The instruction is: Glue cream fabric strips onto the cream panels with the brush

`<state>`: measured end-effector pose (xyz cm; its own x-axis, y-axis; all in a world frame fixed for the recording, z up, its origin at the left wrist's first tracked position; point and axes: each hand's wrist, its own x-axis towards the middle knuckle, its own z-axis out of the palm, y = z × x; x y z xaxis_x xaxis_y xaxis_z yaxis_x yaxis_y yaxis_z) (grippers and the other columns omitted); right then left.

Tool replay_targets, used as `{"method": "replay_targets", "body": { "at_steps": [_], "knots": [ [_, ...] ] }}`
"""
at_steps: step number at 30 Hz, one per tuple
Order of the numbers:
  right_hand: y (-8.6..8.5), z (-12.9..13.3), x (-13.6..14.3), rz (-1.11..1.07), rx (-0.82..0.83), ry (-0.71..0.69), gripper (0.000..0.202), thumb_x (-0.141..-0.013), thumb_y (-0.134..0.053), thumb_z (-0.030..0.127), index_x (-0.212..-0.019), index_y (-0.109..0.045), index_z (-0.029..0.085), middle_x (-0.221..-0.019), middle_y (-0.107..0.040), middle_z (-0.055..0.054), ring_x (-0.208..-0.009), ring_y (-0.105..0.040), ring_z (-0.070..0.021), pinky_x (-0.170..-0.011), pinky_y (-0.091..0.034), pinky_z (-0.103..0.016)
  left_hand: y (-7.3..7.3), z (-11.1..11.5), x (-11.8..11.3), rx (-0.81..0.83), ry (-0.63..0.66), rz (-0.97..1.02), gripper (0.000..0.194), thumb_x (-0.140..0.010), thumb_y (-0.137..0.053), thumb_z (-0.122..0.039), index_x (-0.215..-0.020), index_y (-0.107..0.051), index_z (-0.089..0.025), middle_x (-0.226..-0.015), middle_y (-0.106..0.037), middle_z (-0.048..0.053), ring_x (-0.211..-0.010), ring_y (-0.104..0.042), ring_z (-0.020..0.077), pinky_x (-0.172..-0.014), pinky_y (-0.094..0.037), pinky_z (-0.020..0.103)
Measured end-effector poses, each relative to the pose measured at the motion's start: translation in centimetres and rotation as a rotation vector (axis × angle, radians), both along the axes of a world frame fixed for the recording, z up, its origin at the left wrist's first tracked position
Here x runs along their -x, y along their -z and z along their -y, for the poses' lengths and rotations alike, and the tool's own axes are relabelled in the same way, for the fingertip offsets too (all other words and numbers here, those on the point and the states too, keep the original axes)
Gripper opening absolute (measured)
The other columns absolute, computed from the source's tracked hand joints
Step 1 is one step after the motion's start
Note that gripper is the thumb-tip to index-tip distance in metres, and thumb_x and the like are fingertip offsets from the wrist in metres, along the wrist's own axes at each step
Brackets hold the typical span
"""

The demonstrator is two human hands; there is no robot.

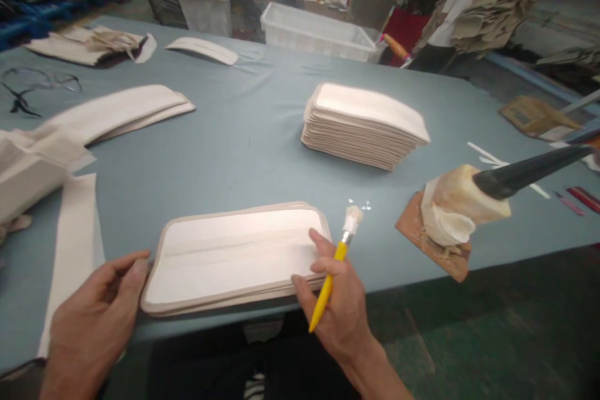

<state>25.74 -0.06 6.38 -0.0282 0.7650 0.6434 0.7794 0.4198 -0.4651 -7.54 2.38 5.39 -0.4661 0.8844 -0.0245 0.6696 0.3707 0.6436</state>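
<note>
A small stack of rounded, beige-edged panels with a white top (234, 256) lies at the table's near edge. At its left end is my left hand (100, 306), thumb and fingers apart, with nothing seen in it. My right hand (340, 300) holds a yellow brush (328, 281) between its fingers, while its fingertips rest at the panels' right end. The brush's bristles, coated white, point away from me. A taller stack of similar panels (360, 128) sits farther back. To the right, a container smeared with white paste (450, 206) stands on a brown board, a dark handle sticking out.
On the blue-grey table (225, 162), more panels (126, 112), a white strip (72, 250) and glasses (42, 80) lie at left. A white bin (319, 31) stands beyond. At right are a cardboard box (537, 115) and red tools (584, 199). People stand in the background.
</note>
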Motion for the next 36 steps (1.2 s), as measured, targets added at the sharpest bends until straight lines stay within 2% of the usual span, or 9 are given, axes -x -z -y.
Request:
{"method": "replay_targets", "body": {
  "at_steps": [3, 6, 9, 11, 13, 16, 20, 31, 36],
  "knots": [
    [1.5, 0.2, -2.6, 0.034, 0.041, 0.092, 0.012, -0.106, -0.062, 0.029, -0.109, -0.052, 0.023, -0.138, -0.072, -0.022, -0.131, -0.071, -0.0309, -0.096, -0.064, -0.046, -1.1, 0.6, -1.0, -0.05, -0.082, -0.015, 0.038, -0.097, -0.061, -0.055, -0.125, -0.071, -0.031, -0.095, -0.076, -0.002, -0.087, -0.071, 0.0229, -0.073, -0.055, 0.032],
    [2.4, 0.5, -3.6, 0.022, 0.04, 0.117, 0.011, -0.108, -0.059, 0.031, -0.108, -0.052, 0.023, -0.136, -0.073, -0.021, -0.129, -0.072, -0.031, -0.094, -0.064, -0.046, -1.5, 1.3, -1.7, -0.189, 0.015, -0.216, 0.05, -0.1, -0.055, -0.059, -0.13, -0.069, -0.023, -0.122, -0.074, 0.009, -0.098, -0.072, 0.0294, -0.086, -0.06, 0.043],
    [2.5, 0.7, -3.4, 0.003, 0.025, 0.086, 0.008, -0.109, -0.057, 0.03, -0.108, -0.052, 0.024, -0.137, -0.074, -0.019, -0.131, -0.071, -0.029, -0.096, -0.063, -0.044, -1.7, 1.8, -3.2, -0.421, 0.317, -0.425, 0.051, -0.105, -0.048, -0.051, -0.141, -0.064, -0.019, -0.142, -0.068, 0.015, -0.132, -0.065, 0.0361, -0.118, -0.05, 0.051],
    [2.4, 0.7, -3.0, 0.001, -0.003, 0.043, 0.007, -0.109, -0.056, 0.028, -0.107, -0.051, 0.024, -0.137, -0.074, -0.018, -0.133, -0.069, -0.0275, -0.1, -0.061, -0.043, -1.8, 2.0, -5.1, -0.513, 0.591, -0.521, 0.055, -0.107, -0.047, -0.04, -0.156, -0.05, -0.015, -0.158, -0.057, 0.016, -0.155, -0.046, 0.0316, -0.133, -0.032, 0.044],
    [2.3, 0.6, -2.5, 0.023, -0.033, -0.005, 0.006, -0.109, -0.056, 0.026, -0.106, -0.051, 0.024, -0.137, -0.074, -0.017, -0.135, -0.067, -0.0265, -0.105, -0.059, -0.043, -1.7, 2.3, -7.6, -0.524, 0.822, -0.618, 0.061, -0.108, -0.046, -0.039, -0.161, -0.042, -0.008, -0.166, -0.048, 0.017, -0.165, -0.027, 0.0273, -0.138, -0.017, 0.039],
    [2.6, 0.4, -1.7, 0.074, -0.053, -0.052, 0.005, -0.109, -0.056, 0.024, -0.106, -0.052, 0.024, -0.135, -0.075, -0.016, -0.133, -0.069, -0.0269, -0.107, -0.058, -0.045, -1.0, 2.5, -10.8, -0.532, 0.95, -0.743, 0.066, -0.109, -0.039, -0.051, -0.155, -0.048, -0.004, -0.163, -0.052, 0.016, -0.169, -0.012, 0.0268, -0.139, -0.007, 0.042],
    [4.0, 0.4, -1.0, 0.092, -0.068, -0.058, 0.006, -0.108, -0.055, 0.019, -0.104, -0.052, 0.023, -0.134, -0.076, -0.015, -0.132, -0.069, -0.0279, -0.11, -0.058, -0.049, 0.2, 2.9, -11.5, -0.515, 0.899, -0.793, 0.069, -0.109, -0.039, -0.051, -0.153, -0.049, 0.0, -0.159, -0.055, 0.02, -0.169, -0.008, 0.0265, -0.138, -0.008, 0.043],
    [5.4, 0.4, -1.2, 0.008, -0.103, -0.104, 0.014, -0.102, -0.059, 0.011, -0.106, -0.053, 0.022, -0.132, -0.075, -0.018, -0.138, -0.065, -0.027, -0.111, -0.058, -0.049, 1.2, 4.8, -3.9, -0.446, 0.642, -0.697, 0.07, -0.109, -0.043, -0.04, -0.168, -0.027, -0.007, -0.174, -0.034, 0.02, -0.169, -0.013, 0.0211, -0.138, -0.008, 0.036],
    [5.3, 0.6, -1.7, -0.028, -0.088, -0.088, 0.015, -0.102, -0.06, 0.011, -0.106, -0.053, 0.024, -0.134, -0.075, -0.015, -0.138, -0.065, -0.0264, -0.111, -0.058, -0.049, 2.3, 4.1, -2.9, -0.417, 0.55, -0.596, 0.068, -0.108, -0.042, -0.042, -0.169, -0.028, -0.016, -0.169, -0.043, 0.02, -0.161, -0.035, 0.0371, -0.134, -0.028, 0.055]
  ]
}}
